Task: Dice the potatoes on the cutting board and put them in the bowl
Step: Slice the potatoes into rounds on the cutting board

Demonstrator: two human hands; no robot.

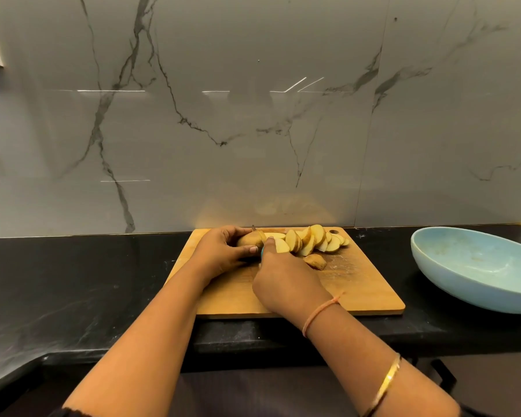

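Two hands work at the far edge of the wooden cutting board [367,293] on the black worktop [88,281]. The left hand [220,252] grips the uncut potato [248,239]. The right hand [283,281] clutches a knife [262,251], its blade set into that potato. Cut slices [313,240] fan out to the right, overlapping. The pale blue bowl [475,266] sits well apart, right of the board.
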